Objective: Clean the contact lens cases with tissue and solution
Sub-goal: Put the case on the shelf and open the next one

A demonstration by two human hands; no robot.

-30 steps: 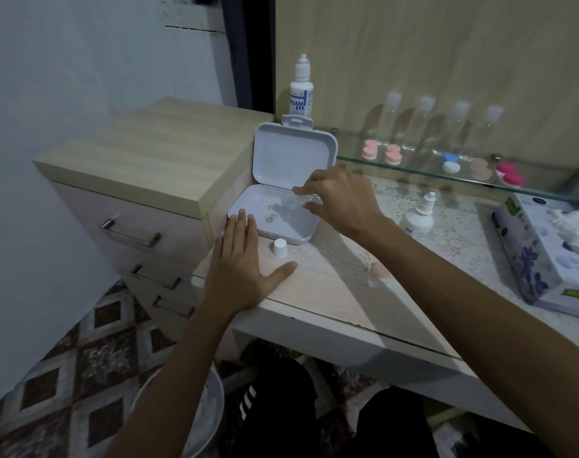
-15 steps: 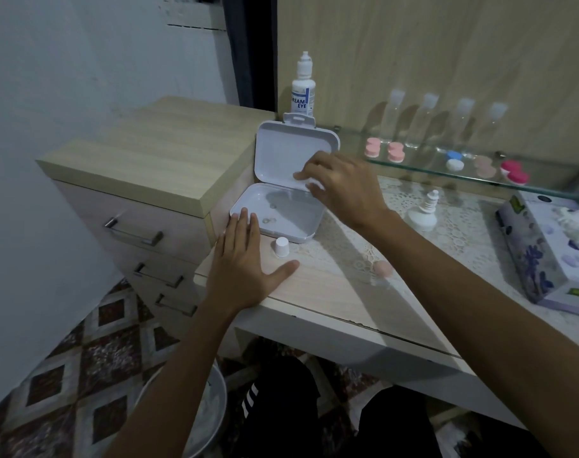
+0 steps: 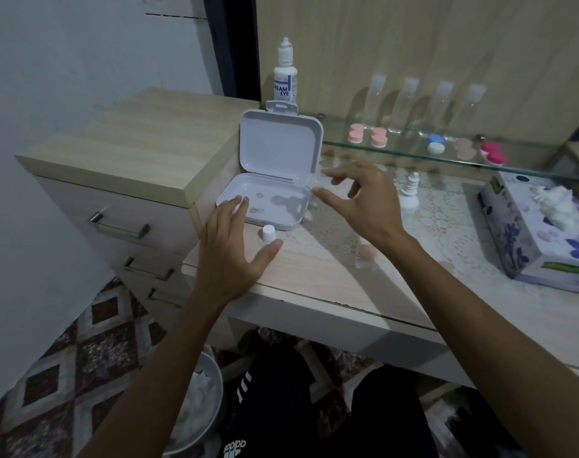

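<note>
We pinch a small clear item (image 3: 306, 180), likely a lens case part, in the right hand (image 3: 357, 200) above the open white box (image 3: 265, 206); the left hand (image 3: 232, 249) rests flat on the table (image 3: 331, 285). Tissue box (image 3: 542, 239) untouched; wiping remains

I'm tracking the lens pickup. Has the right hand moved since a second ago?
Yes. The right hand has lifted up and to the right off the open white case's tray, now pinching a small clear piece beside its right edge.
</note>
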